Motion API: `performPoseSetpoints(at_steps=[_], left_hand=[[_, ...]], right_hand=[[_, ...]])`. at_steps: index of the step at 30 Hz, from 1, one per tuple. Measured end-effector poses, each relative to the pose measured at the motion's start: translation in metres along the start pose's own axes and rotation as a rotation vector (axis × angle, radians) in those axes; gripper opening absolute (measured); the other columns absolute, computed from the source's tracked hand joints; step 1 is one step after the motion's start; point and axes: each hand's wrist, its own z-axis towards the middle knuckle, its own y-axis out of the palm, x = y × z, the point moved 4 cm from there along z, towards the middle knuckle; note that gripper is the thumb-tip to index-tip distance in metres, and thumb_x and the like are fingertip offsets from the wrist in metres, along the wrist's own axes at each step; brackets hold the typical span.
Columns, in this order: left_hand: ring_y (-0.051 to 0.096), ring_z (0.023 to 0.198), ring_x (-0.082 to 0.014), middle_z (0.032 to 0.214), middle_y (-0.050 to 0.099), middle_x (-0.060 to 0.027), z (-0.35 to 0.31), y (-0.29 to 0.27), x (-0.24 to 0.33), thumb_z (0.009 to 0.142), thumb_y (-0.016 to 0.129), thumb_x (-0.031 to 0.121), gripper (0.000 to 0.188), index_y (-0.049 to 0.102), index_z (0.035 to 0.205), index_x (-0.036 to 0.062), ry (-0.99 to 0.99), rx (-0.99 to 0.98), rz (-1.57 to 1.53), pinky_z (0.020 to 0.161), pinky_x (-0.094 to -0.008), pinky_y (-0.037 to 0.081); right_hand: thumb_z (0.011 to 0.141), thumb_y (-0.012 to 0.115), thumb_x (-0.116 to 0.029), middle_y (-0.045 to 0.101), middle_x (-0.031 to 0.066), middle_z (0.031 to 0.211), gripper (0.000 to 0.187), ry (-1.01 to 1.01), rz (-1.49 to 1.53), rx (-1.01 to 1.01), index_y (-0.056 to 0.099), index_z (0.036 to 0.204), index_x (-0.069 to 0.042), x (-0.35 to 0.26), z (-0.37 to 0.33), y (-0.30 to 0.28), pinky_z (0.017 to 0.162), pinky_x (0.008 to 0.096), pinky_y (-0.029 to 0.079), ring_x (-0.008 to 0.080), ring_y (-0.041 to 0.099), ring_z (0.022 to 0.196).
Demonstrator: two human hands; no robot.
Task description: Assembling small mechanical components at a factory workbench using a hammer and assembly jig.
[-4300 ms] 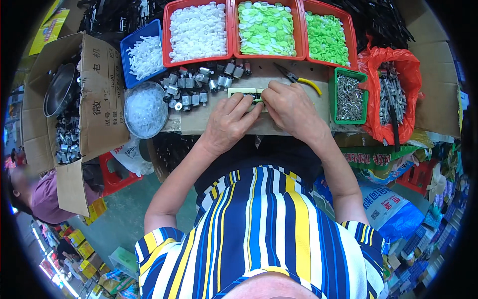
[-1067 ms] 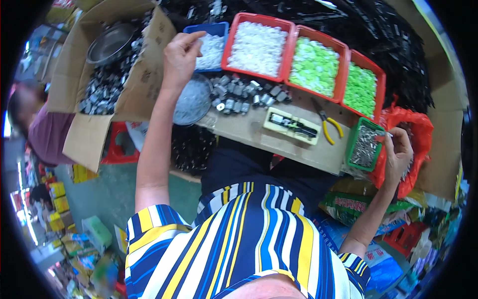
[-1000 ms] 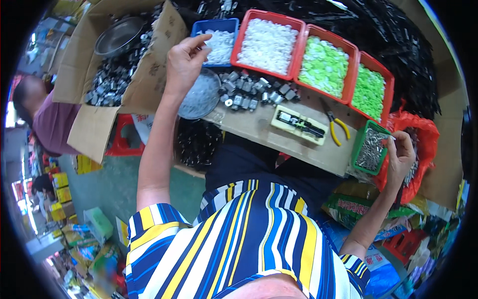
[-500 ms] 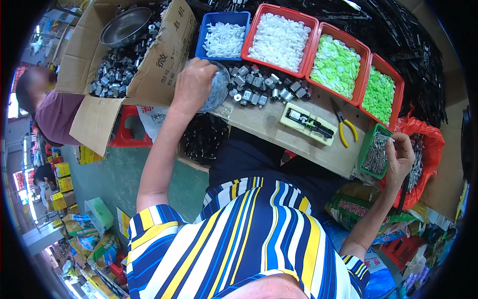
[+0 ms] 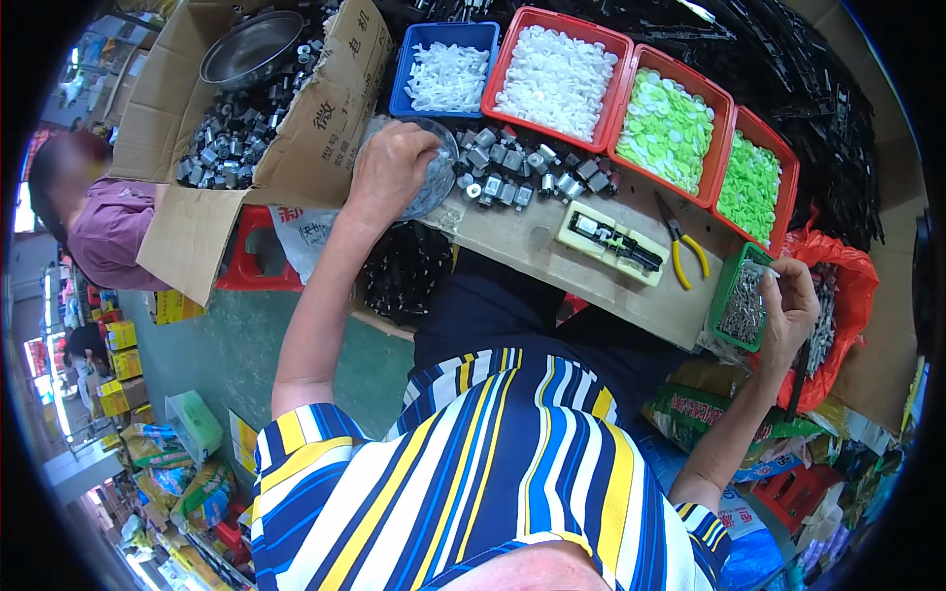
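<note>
Collecting parts seems to be the step in hand: left of the cream holder (image 5: 611,244), which lies on the tabletop (image 5: 517,222) with dark parts set in it, the left hand (image 5: 396,165) curls over the clear bowl (image 5: 447,184), its fingertips bunched. Right of the holder, beyond the pliers (image 5: 682,241), the right hand (image 5: 772,276) draws thumb and fingers together at the green tray (image 5: 724,288); whether either hand grips anything I cannot tell, and the next move calls for precise pinching.
</note>
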Motion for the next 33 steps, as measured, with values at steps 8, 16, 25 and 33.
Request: performPoseSetpoints(at_steps=[8, 16, 25, 33], left_hand=[[0.065, 0.069, -0.0177, 0.084, 0.072, -0.0103, -0.009, -0.02, 0.005, 0.079, 0.073, 0.004, 0.015, 0.073, 0.094, 0.0004, -0.217, 0.077, -0.301, 0.066, -0.0288, 0.051], [0.063, 0.074, -0.0057, 0.082, 0.07, -0.0024, -0.023, 0.0, 0.049, 0.083, 0.075, 0.001, 0.014, 0.074, 0.097, -0.0004, -0.477, -0.004, -1.176, 0.067, -0.0193, 0.05], [0.064, 0.079, -0.0068, 0.088, 0.071, -0.0041, -0.011, 0.028, 0.094, 0.084, 0.074, 0.001, 0.014, 0.073, 0.098, -0.0003, -0.362, -0.119, -1.342, 0.071, -0.0198, 0.052], [0.063, 0.08, -0.007, 0.089, 0.071, -0.004, -0.006, 0.035, 0.103, 0.084, 0.074, 0.002, 0.013, 0.073, 0.097, 0.0001, -0.323, -0.181, -1.288, 0.071, -0.0206, 0.052]], right_hand=[[0.088, 0.057, 0.001, 0.06, 0.0041, 0.09, 0.01, -0.012, 0.327, -0.058, 0.059, 0.098, 0.001, -0.01, -0.005, 0.035, 0.07, 0.0238, 0.049, 0.0097, 0.059, 0.077], [0.091, 0.059, 0.0, 0.064, 0.0057, 0.095, 0.015, 0.112, 0.646, -0.268, 0.061, 0.106, 0.003, -0.039, -0.014, 0.139, 0.075, 0.0242, 0.052, 0.0105, 0.063, 0.085], [0.093, 0.06, -0.001, 0.065, 0.0052, 0.095, 0.015, 0.117, 0.666, -0.302, 0.061, 0.108, 0.003, -0.047, -0.013, 0.162, 0.077, 0.0244, 0.052, 0.0092, 0.063, 0.084], [0.094, 0.06, -0.001, 0.064, 0.0058, 0.099, 0.014, 0.118, 0.649, -0.293, 0.06, 0.107, 0.004, -0.045, -0.016, 0.16, 0.08, 0.0253, 0.053, 0.0106, 0.064, 0.087]])
